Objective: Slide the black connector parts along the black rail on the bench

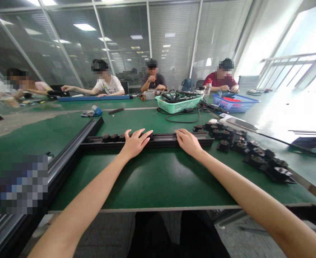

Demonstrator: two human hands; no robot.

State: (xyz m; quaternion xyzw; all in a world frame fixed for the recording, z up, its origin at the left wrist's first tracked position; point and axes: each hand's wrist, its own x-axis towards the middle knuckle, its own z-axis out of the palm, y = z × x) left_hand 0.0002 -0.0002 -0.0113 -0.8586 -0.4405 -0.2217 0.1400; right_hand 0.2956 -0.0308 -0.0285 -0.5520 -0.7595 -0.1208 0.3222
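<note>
A long black rail with an open channel lies crosswise in front of me. Several small black modules sit in its channel towards the left. My left hand rests over the middle of the rail with fingers spread, on or just above the modules; its fingertips partly cover them. Further right, my right hand is closed over the rail, its fingers together and bent onto the channel. A loose group of similar black modules lies on the table to the right of the rail.
A longer black rail runs diagonally at left, meeting the crosswise rail's end. Ahead on the green table stand a green basket of cables and a blue basket. A phone lies at right. Several people sit opposite.
</note>
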